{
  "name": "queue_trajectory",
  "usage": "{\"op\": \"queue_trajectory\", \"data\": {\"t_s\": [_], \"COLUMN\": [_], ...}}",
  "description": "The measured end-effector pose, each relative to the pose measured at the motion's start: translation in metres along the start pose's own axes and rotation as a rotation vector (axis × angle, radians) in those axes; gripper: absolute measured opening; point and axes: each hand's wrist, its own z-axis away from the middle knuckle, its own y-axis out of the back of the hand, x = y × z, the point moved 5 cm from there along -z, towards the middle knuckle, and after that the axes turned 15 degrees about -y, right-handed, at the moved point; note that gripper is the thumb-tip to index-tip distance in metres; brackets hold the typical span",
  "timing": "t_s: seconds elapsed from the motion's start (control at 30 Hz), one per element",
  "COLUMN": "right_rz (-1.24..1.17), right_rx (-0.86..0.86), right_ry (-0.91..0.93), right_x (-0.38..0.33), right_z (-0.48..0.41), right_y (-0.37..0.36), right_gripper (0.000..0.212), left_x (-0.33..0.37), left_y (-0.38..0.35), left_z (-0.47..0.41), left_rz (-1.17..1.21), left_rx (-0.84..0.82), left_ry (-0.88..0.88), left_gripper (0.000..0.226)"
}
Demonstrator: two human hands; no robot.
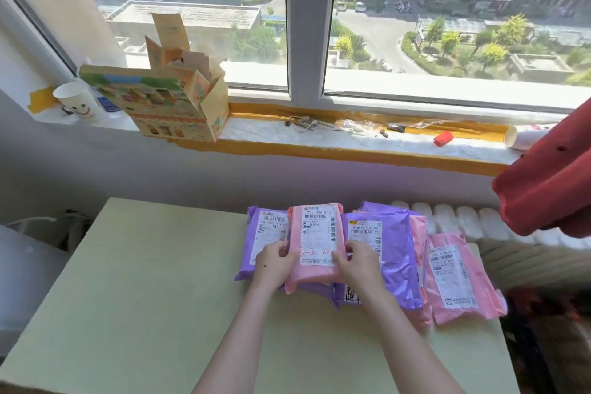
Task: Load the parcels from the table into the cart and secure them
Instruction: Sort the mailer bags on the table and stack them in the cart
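My left hand and right hand grip the side edges of a pink parcel lying on others. Bare table spreads left of my fingers. Counting it, I see at least three pink and three purple parcels.

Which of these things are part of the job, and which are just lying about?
Job: middle pink parcel, gripped by left hand and right hand; purple parcels; far pink parcel; table.
Lying about: paper cup, opened printed box, red cloth, radiator.

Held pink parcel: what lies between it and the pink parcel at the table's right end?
In the head view, a purple parcel lies there, with the edge of another pink parcel behind it.
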Motion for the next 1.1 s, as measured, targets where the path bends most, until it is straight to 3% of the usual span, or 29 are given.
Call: {"op": "queue_trajectory", "data": {"t_s": [0.13,0.27,0.47,0.73,1.1], "right_rz": [-0.081,-0.159,-0.378,-0.676,-0.709], "right_rx": [0.044,0.105,0.155,0.361,0.642], "right_ry": [-0.041,-0.066,-0.1,-0.109,-0.181], "right_x": [-0.003,-0.007,-0.017,-0.004,0.074], "right_z": [0.007,0.019,0.056,0.126,0.223], "right_y": [0.003,0.009,0.026,0.055,0.106], "right_gripper": [0.009,0.018,0.019,0.02,0.019], "left_x": [0.0,0.003,0.023,0.076,0.124], "left_y": [-0.002,0.011,0.041,0.055,-0.008], "left_z": [-0.004,-0.005,-0.003,0.028,0.093], "left_rz": [-0.034,0.058,0.19,0.255,0.308], "left_rx": [-0.016,0.042,0.078,-0.078,-0.334], "left_ry": [-0.027,-0.066,-0.242,-0.503,-0.655], "left_gripper": [0.017,0.007,0.014,0.01,0.012]}}
